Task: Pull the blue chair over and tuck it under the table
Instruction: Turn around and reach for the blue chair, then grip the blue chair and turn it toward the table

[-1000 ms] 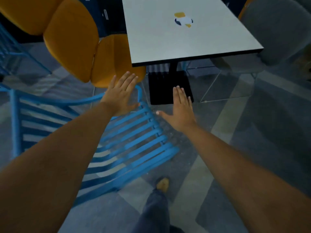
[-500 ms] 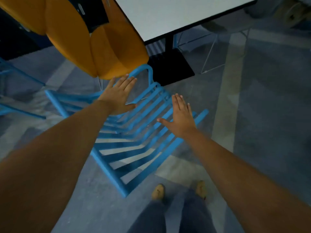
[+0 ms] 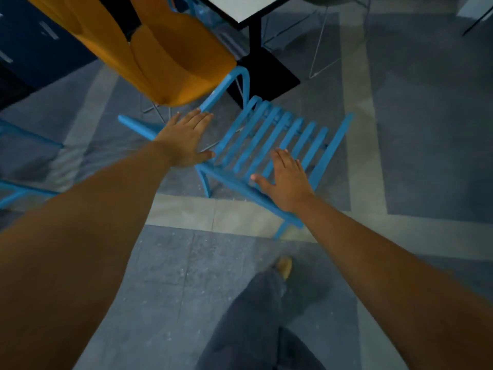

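The blue chair (image 3: 269, 134), made of metal slats, stands on the floor in the middle of the head view, its slatted seat facing me. My left hand (image 3: 186, 137) hovers flat with fingers spread at the chair's left side, by the armrest. My right hand (image 3: 286, 180) is flat and spread over the seat's near right part; whether it touches the slats is unclear. Neither hand grips anything. The white table (image 3: 248, 6) shows only a corner at the top, on a black post with a square black base (image 3: 266, 73) just beyond the chair.
An orange padded chair (image 3: 170, 54) overhangs the blue chair's far left corner. More blue chair frames (image 3: 24, 188) stand at the left edge. A wire-legged grey chair (image 3: 320, 38) sits beyond the table. My leg and shoe (image 3: 284, 265) are below on the grey tiled floor.
The view has tilted down and shifted, so the table has slid up out of frame. The blue chair now sits further right and nearer the table base. Both hands stay flat and spread.
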{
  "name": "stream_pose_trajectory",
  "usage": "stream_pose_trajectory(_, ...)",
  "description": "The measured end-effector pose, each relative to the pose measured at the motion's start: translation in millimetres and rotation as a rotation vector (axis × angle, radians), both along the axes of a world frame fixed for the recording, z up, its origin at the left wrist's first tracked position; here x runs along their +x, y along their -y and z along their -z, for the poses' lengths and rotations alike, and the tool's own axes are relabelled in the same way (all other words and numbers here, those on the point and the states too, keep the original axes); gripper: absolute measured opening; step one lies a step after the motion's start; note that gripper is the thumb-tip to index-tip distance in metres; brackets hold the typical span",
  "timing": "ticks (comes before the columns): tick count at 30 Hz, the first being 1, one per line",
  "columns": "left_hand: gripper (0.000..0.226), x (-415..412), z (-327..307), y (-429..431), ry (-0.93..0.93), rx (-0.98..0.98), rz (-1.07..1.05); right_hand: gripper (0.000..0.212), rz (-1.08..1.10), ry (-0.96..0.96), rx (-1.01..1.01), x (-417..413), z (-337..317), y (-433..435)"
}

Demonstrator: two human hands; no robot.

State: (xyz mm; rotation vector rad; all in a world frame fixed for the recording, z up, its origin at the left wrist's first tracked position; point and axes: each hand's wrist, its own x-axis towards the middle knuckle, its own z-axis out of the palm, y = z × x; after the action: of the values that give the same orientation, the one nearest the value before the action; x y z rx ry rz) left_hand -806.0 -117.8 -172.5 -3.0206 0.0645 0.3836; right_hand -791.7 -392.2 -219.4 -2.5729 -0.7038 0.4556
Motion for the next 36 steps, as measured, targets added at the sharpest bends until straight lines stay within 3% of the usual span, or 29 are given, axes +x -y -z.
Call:
stream_pose_trajectory(6, 0.092, -36.6, 3.9, -36.8, -0.150, 0.028, 0.034, 0.086, 0.017, 0.030, -0.129, -54.2, -7.5, -31.3)
stream_pose_trajectory(9, 0.081, -38.6, 6.1, -57.7, -0.216, 0.048, 0.092, 0.073, 0.110, 0.077, -0.223, -66.0, -7.5, -50.3)
stream_pose_trajectory(13, 0.068, -30.9, 4.6, -72.7, -0.209, 0.073, 0.216, 0.058, 0.304, 0.057, -0.403, -72.2, -7.3, -84.3)
stream_pose_trajectory(18, 0.056, -33.9, 13.9, -69.8, -0.101, 0.017, 0.207, 0.045, 0.479, 0.009, -0.529, -67.5, -6.5, -100.9)
stream_pose_trajectory(28, 0.042, -14.8, 21.5, -74.8, -0.110, 0.022, 0.180, 0.037, 0.511, -0.044, -0.659, -60.9, -12.3, -98.8)
stream_pose_trajectory(36, 0.044, -8.2, 11.8, -58.9, -0.257, 0.025, 0.112, 0.041, 0.385, -0.141, -0.588, -50.1, -23.4, -86.4)
